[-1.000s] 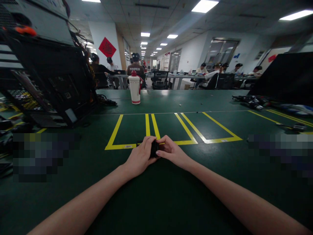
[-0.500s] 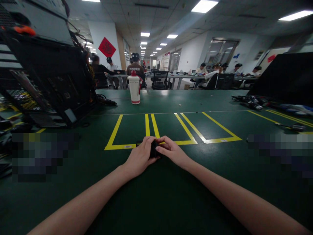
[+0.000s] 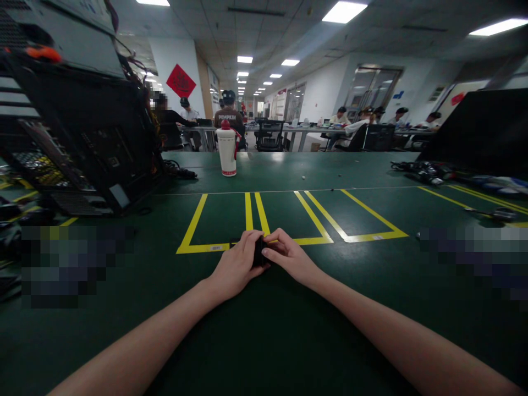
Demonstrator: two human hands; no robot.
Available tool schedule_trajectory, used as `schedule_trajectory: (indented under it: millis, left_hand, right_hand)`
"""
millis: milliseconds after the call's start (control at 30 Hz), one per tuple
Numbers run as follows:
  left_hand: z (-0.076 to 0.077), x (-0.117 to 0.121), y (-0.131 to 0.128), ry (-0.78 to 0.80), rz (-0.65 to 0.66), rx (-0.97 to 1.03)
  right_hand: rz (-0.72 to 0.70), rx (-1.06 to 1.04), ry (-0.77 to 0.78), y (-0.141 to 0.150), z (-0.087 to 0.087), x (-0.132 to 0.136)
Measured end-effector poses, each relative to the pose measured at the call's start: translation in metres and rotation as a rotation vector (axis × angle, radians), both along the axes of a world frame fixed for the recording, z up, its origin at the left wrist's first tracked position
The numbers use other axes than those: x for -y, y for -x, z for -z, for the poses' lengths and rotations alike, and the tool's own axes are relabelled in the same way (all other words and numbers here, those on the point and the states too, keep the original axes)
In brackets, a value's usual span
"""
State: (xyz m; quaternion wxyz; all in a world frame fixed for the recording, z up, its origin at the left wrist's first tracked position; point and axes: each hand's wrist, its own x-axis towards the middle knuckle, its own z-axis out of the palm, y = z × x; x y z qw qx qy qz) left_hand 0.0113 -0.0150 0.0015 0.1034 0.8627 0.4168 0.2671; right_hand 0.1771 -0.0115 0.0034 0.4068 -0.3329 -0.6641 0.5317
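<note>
Head view: both bare hands meet at the middle of a dark green table (image 3: 264, 335), around a small black object (image 3: 258, 253). Left hand (image 3: 235, 265) grasps it from the left, fingers curled over its top and thumb along its near side. Right hand (image 3: 293, 259) grips its right end between bent fingers and thumb. Much of the object is hidden, so its exact kind cannot be told; a dark part shows just beyond the left hand's knuckles. It is at the near edge of the yellow tape outlines (image 3: 193, 223) on the tabletop.

Farther off, left of centre, a white bottle (image 3: 227, 154) with a red lid stands upright. On the left is an open black computer case (image 3: 105, 148), with black cables (image 3: 180, 170) beside it. At the far right, more cables (image 3: 424, 174) lie near a large black panel (image 3: 482, 132). Across the room, a person in a brown shirt (image 3: 229, 116) sits facing away, near a black chair (image 3: 269, 135).
</note>
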Motion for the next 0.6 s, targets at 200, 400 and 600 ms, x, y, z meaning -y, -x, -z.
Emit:
schedule_trajectory:
  millis: [200,400,600]
  left_hand:
    - [-0.0019,0.0013,0.0004,0.014,0.008,-0.005]
    - [-0.0012,0.0017,0.0005,0.019,-0.003,-0.013]
    - [-0.0027,0.0024,0.0006,0.011,0.004,-0.011]
  right_hand:
    - [-0.019,0.017,0.033,-0.0024,-0.0044,-0.0006]
    - [-0.096,-0.044,0.014,-0.0048,-0.001,-0.0002]
    - [-0.006,-0.015,-0.021,-0.001,0.0022,-0.0002]
